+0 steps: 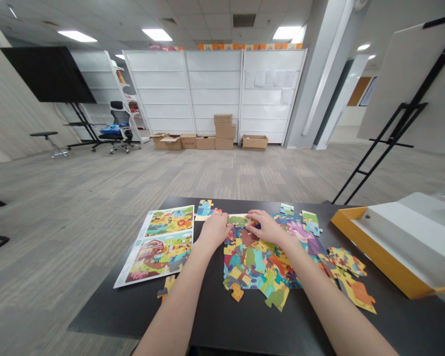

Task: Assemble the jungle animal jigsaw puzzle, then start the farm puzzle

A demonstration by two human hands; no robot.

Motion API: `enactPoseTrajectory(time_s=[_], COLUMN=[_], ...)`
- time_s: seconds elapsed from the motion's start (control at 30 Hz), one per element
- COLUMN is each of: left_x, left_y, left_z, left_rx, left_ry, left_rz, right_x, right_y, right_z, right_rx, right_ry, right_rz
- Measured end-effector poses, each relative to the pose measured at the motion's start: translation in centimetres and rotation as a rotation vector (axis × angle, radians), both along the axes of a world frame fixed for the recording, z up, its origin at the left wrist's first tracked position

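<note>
Colourful puzzle pieces lie joined and overlapping in the middle of the black table. At the far edge of this patch, a green and cream piece lies between my two hands. My left hand touches its left end, with the fingers bent and close together. My right hand rests at its right end, thumb and fingers apart over the pieces. Left of my left hand lies a printed picture sheet with two animal scenes. Loose pieces sit beyond the sheet's right edge.
More pieces are at the right, beside an open yellow and white box. A small piece lies near my left forearm. Beyond the table stand cardboard boxes, white shelving and an easel-like stand.
</note>
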State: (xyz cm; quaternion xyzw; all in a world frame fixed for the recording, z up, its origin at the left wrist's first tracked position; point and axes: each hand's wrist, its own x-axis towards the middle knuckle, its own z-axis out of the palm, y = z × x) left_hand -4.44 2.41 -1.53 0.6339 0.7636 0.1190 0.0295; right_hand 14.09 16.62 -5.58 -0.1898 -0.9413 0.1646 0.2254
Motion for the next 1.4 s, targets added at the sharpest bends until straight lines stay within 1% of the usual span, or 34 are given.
enactPoseTrajectory(time_s=[0.1, 0.23, 0.43, 0.53, 0.73, 0.93, 1.13, 1.27, 1.4], left_x=[-0.1, 0.2, 0.8, 0.9, 1.0, 1.2, 1.1, 1.0, 0.7], left_y=[0.0, 0.0, -0.2, -0.2, 0.0, -0.1, -0.2, -0.2, -0.4], left_z=[0.2, 0.5, 0.9, 0.9, 0.9, 1.2, 1.0, 0.9, 1.2], left_rx=[-0.023, -0.022, -0.022, -0.023, -0.019, -0.03, -0.008, -0.011, -0.033], left_ry=[0.033, 0.064, 0.042, 0.035, 0.029, -0.004, -0.023, -0.028, -0.022], left_rz=[0.099, 0.184, 0.232, 0.245, 0.329, 0.334, 0.344, 0.329, 0.298], right_x=[-0.1, -0.2, -0.7, -0.8, -0.7, -0.7, -0.6, -0.6, -0.7], right_y=[0.0, -0.1, 0.0, 0.2, 0.3, 0.1, 0.1, 0.3, 0.2], right_z=[-0.1, 0.0, -0.1, -0.4, -0.7, -0.3, -0.2, -0.5, -0.7], right_rx=[0.008, 0.025, 0.027, 0.032, 0.049, 0.054, 0.055, 0.061, 0.038], right_ry=[0.004, -0.004, -0.014, -0.024, -0.019, -0.053, -0.063, -0.064, -0.044], right_rz=[-0.014, -0.032, -0.029, -0.045, -0.042, -0.047, -0.047, -0.043, -0.033])
